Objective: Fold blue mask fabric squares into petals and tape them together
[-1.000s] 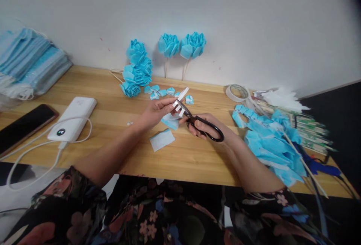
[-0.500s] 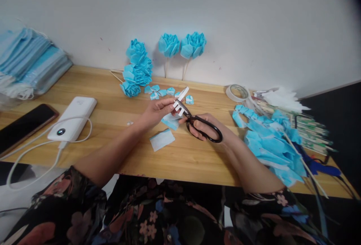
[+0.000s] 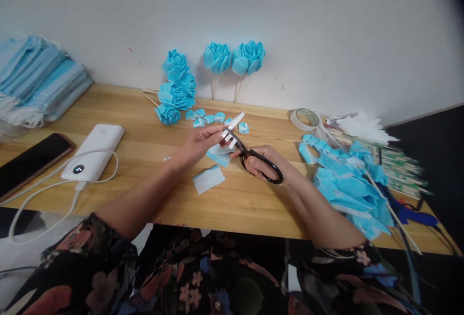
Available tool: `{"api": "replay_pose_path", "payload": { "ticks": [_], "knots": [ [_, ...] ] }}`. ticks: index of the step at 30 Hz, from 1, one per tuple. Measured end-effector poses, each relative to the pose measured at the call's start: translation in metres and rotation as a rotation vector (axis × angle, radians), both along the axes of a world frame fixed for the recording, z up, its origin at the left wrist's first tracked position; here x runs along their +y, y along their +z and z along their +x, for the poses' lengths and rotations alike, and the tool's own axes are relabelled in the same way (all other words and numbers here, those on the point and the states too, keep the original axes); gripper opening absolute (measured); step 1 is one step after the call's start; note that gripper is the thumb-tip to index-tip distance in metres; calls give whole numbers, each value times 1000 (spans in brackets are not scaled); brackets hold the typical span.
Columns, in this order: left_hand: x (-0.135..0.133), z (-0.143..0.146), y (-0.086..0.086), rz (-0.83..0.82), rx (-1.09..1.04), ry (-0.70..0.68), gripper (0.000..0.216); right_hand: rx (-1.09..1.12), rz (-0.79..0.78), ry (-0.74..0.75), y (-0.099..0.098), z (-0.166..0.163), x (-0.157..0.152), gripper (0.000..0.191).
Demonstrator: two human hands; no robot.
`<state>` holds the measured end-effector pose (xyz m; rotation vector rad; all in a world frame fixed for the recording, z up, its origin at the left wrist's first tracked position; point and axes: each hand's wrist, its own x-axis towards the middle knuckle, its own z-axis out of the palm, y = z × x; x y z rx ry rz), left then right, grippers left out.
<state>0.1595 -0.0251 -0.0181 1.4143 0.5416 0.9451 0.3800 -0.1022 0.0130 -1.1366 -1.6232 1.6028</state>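
Observation:
My left hand [image 3: 201, 142] pinches a white strip [image 3: 232, 126] cut into several short tabs, holding it just above the wooden table [image 3: 239, 199]. My right hand [image 3: 270, 160] is closed round the black handles of a pair of scissors [image 3: 259, 158], whose blades reach up-left into the strip. Under the hands lie a light blue piece [image 3: 219, 155] and a white-and-blue rectangle [image 3: 208, 179].
Blue paper flowers [image 3: 177, 88] lean at the wall, with small blue petals [image 3: 206, 118] before them. A tape roll [image 3: 305, 119], a heap of blue scraps [image 3: 348, 179] and sticks lie right. A white power bank [image 3: 93, 152], a phone [image 3: 31, 163] and stacked face masks [image 3: 39, 80] are left.
The scissor handles have drawn closer together and shifted slightly left, the blades closing on the white strip. My left hand has barely moved.

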Motion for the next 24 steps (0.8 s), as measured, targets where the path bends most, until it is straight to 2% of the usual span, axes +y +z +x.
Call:
{"api": "replay_pose_path", "payload": {
  "ticks": [5, 10, 14, 19, 24],
  "knots": [
    [3, 1, -3, -27, -10, 33, 40, 54, -22, 27, -2, -1, -1, 64],
    [0, 2, 1, -17, 32, 81, 38, 77, -19, 18, -1, -4, -2, 67],
    [-2, 2, 8, 17, 87, 90, 32, 37, -33, -31, 3, -6, -4, 72],
    [-2, 3, 10, 25, 112, 89, 32, -14, -56, -131, -2, -11, -4, 65],
    [0, 3, 10, 28, 84, 121, 34, -64, -53, -8, -10, -14, -5, 60]
  ]
}}
